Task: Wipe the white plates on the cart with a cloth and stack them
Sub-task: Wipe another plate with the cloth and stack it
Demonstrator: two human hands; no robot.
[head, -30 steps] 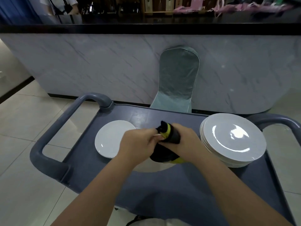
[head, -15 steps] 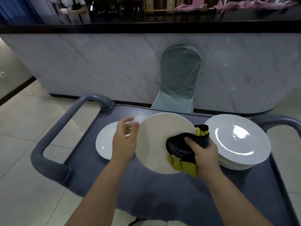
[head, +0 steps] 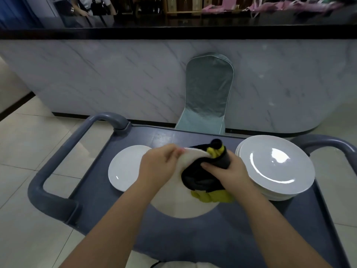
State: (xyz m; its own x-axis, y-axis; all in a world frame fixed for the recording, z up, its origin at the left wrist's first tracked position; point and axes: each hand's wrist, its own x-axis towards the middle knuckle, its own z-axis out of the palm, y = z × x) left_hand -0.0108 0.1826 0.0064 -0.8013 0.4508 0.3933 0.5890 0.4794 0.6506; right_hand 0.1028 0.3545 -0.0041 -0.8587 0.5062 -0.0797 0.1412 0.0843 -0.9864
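Above the middle of the grey cart (head: 241, 238) I hold a white plate (head: 179, 204), tilted. My left hand (head: 158, 169) grips its upper left rim. My right hand (head: 228, 175) presses a black and yellow cloth (head: 202, 180) against the plate's face and over its top edge. A single white plate (head: 123, 169) lies flat on the cart to the left, partly hidden by my left hand. A stack of white plates (head: 276, 167) stands at the cart's right side.
The cart has grey handles at the left (head: 50, 171) and right (head: 328, 144). A covered chair (head: 208, 93) stands behind it against a marble counter (head: 116, 78). A person (head: 90, 6) is behind the counter. Tiled floor surrounds the cart.
The plate has tipped from facing me to lying flatter. The cloth has moved from the plate's right side up over its top edge, and my two hands have come closer together.
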